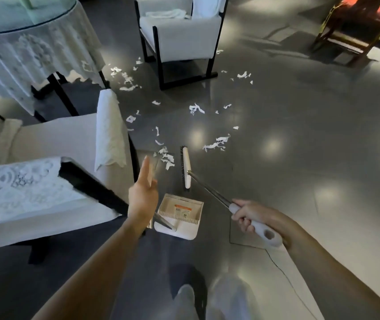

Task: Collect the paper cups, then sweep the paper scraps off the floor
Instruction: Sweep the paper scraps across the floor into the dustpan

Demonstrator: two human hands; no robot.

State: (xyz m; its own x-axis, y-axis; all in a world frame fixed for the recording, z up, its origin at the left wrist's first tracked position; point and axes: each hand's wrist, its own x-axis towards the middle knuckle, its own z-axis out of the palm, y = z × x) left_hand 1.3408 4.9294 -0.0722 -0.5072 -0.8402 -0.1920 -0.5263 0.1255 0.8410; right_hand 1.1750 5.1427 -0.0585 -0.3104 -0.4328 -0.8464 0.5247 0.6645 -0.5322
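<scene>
Gripping the white-handled broom (186, 167) in my right hand (249, 217), left hand (143, 195) empty, fingers spread, beside the white plastic dustpan (179, 215), I note torn white paper scraps (216, 143) unswept across the grey floor (300, 158); no cups in view.

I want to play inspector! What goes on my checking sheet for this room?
Surface: glossy grey floor with lamp glare.
Job's things: paper scraps scattered between the chairs; broom, head on the floor; dustpan near it; paper cups, nothing seen.
Clutter: white cloth on the far armchair's seat.
Grippers: left hand open, fingers straight, by the dustpan; right hand grips the broom handle.
Cables: thin dark line on the floor; cable or seam, cannot tell.
Surroundings: round table with lace cloth, near armchair, wooden chair.
</scene>
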